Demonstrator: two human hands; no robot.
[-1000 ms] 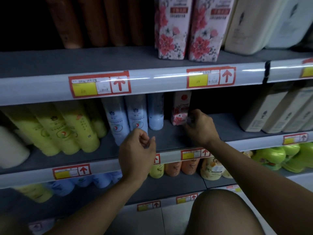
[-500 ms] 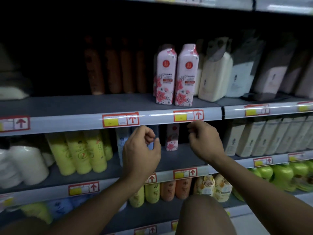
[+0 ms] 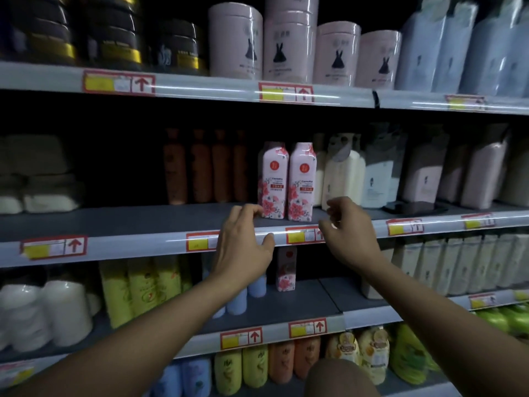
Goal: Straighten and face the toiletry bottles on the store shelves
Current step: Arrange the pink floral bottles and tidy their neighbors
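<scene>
Head view: two floral bottles (image 3: 287, 181) upright; left hand (image 3: 242, 247), right hand (image 3: 349, 233) loosely curled, empty.

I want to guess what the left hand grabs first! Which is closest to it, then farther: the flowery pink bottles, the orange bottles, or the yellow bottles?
From the left hand:
1. Flowery pink bottles, right at its fingers.
2. Orange bottles, same shelf, farther back and left.
3. Yellow bottles, shelf below, left.

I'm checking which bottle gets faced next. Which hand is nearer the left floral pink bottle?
Left. The left hand has its fingertips right at the left floral pink bottle's base; the right hand hangs further right, past its twin.
</scene>
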